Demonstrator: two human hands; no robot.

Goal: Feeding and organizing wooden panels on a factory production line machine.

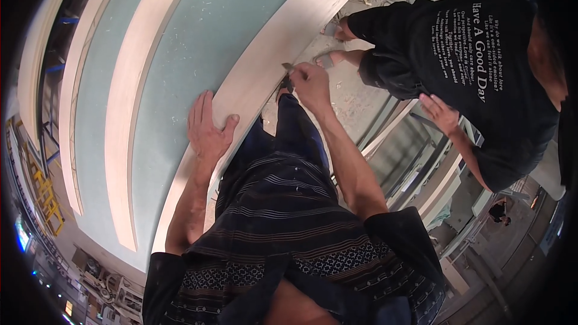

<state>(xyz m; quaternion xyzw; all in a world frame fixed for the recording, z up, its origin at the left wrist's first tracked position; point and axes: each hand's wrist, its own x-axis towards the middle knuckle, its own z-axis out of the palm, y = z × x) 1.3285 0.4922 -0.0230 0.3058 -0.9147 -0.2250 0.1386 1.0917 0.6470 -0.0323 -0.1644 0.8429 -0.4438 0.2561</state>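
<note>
A long pale wooden board lies along the near edge of a green-grey panel. My left hand rests flat on this board, fingers stretched out and thumb apart. Over the board's near edge, my right hand is closed in a pinch around a small flat scraper blade. The blade's tip is at the board's edge; whether it touches the wood I cannot tell. Most of the blade is hidden by my fingers.
Two more pale boards lie across the panel, with wood shavings scattered about. At right stands a person in black, one hand at the hip. Metal-framed pieces are behind my right arm. Yellow steps stand at far left.
</note>
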